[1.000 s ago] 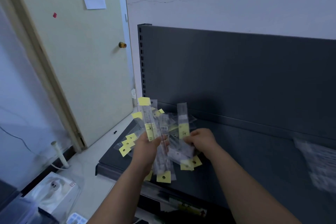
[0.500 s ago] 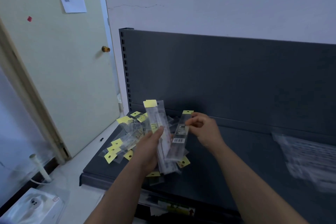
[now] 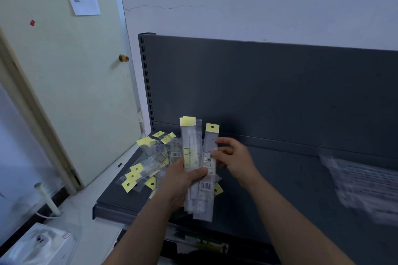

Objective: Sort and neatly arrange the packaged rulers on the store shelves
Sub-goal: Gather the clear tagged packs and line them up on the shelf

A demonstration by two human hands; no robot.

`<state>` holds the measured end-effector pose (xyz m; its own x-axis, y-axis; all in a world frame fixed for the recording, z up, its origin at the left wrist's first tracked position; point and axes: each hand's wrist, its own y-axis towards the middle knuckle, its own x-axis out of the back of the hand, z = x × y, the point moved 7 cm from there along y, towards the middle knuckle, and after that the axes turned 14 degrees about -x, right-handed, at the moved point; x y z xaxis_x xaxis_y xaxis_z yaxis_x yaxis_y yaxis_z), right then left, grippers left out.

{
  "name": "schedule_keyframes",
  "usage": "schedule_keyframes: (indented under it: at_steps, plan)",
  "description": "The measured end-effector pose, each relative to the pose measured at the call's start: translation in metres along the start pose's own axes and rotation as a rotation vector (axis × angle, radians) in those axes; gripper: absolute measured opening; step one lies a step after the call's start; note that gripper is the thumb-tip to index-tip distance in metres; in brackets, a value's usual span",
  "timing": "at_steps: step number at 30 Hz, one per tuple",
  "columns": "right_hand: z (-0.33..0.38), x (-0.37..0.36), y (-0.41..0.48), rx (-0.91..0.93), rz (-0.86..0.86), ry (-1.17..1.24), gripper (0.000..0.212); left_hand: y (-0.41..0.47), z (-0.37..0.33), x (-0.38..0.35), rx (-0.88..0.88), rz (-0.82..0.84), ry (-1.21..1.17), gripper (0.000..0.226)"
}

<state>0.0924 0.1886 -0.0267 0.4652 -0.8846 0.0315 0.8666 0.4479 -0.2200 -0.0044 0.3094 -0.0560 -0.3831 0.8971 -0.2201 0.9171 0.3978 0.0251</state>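
My left hand [image 3: 183, 180] grips a small upright bundle of packaged rulers [image 3: 191, 146], clear sleeves with yellow hang tabs, thumb across their fronts. The rightmost ruler pack [image 3: 210, 157] stands against the bundle, and my right hand [image 3: 233, 155] touches its right edge with loosely curled fingers. Behind and left of my hands, a loose pile of ruler packs [image 3: 148, 163] lies scattered on the dark grey shelf [image 3: 280, 178].
A blurred stack of clear packages [image 3: 361, 187] lies on the shelf at the right. The shelf's grey back panel [image 3: 269, 92] rises behind. A door [image 3: 71, 92] stands at the left, and a white boxed item [image 3: 38, 243] sits on the floor below.
My right hand has brought the single ruler pack upright against the bundle in my left hand, and its fingers have loosened. The view shifted slightly right.
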Motion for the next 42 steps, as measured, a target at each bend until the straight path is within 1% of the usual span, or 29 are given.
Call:
schedule_keyframes:
  at_steps: [2, 4, 6, 9, 14, 17, 19, 20, 22, 24, 25, 28, 30, 32, 37, 42]
  plan:
    - [-0.001, 0.001, 0.000, -0.006, -0.030, 0.003, 0.033, -0.003, -0.001, -0.001, 0.004, -0.010, -0.020, 0.017]
    - [-0.002, 0.004, 0.001, -0.008, -0.066, 0.027, 0.036, -0.004, 0.000, 0.001, 0.019, -0.040, -0.031, 0.022]
    - [-0.003, 0.006, 0.003, -0.023, -0.075, 0.039, 0.036, -0.005, 0.000, 0.002, 0.001, -0.025, 0.003, 0.024]
    - [-0.006, 0.007, 0.004, -0.032, -0.053, 0.068, 0.034, -0.005, 0.003, 0.004, -0.009, -0.032, 0.020, 0.019]
    - [-0.009, 0.004, 0.006, -0.042, -0.025, 0.124, 0.029, -0.005, 0.009, 0.006, 0.015, -0.058, -0.021, 0.018]
    - [-0.008, -0.001, 0.007, -0.032, 0.004, 0.113, 0.027, -0.004, 0.009, 0.009, 0.012, -0.057, 0.035, 0.021]
    - [-0.007, -0.002, 0.011, -0.020, -0.002, 0.089, 0.021, -0.002, 0.006, 0.015, -0.012, -0.084, 0.075, 0.021]
    - [-0.008, -0.001, 0.015, -0.011, -0.022, 0.042, 0.016, -0.002, 0.002, 0.021, -0.030, -0.119, 0.084, 0.019]
    - [-0.014, 0.002, 0.023, 0.012, -0.078, -0.203, 0.014, 0.001, -0.004, 0.036, -0.059, -0.210, 0.084, 0.014]
    - [-0.025, 0.000, 0.031, 0.001, -0.080, -0.497, 0.023, 0.004, -0.009, 0.053, -0.085, -0.295, 0.075, 0.014]
    - [-0.031, -0.001, 0.033, -0.020, -0.070, -0.590, 0.028, 0.005, -0.011, 0.060, -0.092, -0.324, 0.082, 0.015]
    - [-0.034, -0.008, 0.038, -0.044, -0.087, -0.739, 0.041, 0.006, -0.012, 0.074, -0.088, -0.393, 0.061, 0.020]
    - [-0.032, -0.016, 0.043, -0.016, -0.096, -0.883, 0.050, 0.006, -0.010, 0.077, -0.077, -0.424, 0.005, 0.022]
    - [-0.030, -0.025, 0.050, 0.032, -0.067, -1.026, 0.056, 0.005, -0.007, 0.079, -0.070, -0.451, -0.022, 0.025]
    - [-0.020, -0.046, 0.072, 0.164, 0.090, -1.167, 0.054, 0.002, -0.007, 0.081, -0.067, -0.494, -0.049, 0.025]
    - [-0.023, -0.060, 0.089, 0.176, 0.213, -1.302, 0.053, 0.003, -0.005, 0.084, -0.044, -0.515, -0.070, 0.023]
